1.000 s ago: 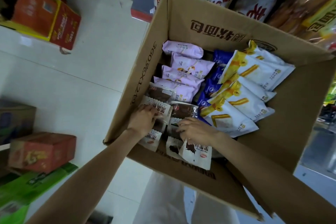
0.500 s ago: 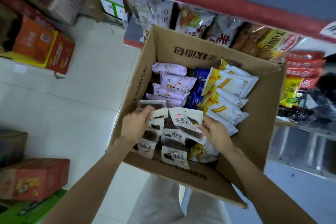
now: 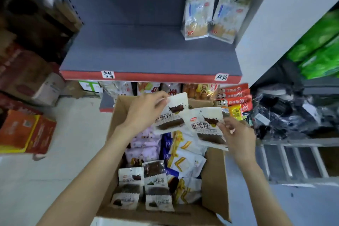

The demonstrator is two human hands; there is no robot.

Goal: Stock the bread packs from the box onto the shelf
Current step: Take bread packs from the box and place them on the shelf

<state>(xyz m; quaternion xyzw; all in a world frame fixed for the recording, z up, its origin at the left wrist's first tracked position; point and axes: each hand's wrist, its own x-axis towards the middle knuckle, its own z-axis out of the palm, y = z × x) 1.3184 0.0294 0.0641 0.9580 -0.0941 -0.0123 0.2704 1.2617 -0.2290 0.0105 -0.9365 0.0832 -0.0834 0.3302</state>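
Our left hand (image 3: 146, 110) pinches the top edge of one white bread pack (image 3: 171, 115) between thumb and fingers (image 3: 161, 102), holding it in the air above the far end of the box (image 3: 214, 174) and below the red front edge of the shelf (image 3: 150, 76). Just to its right, overlapping it a little, a second bread pack (image 3: 206, 126) of the same kind is pinched at its right edge by the thumb and fingers of our right hand (image 3: 238, 135). More packs of this kind lie at the near left corner of the box, beside purple, blue and yellow-striped ones. We judge these packs light and soft: thin, slick film around a squashable loaf, so the flat sealed edge is the place to grip, not the middle. The grey shelf board is mostly bare, with only two blue-and-white packs (image 3: 214, 16) standing at its far right corner, so the left and middle look free for them.
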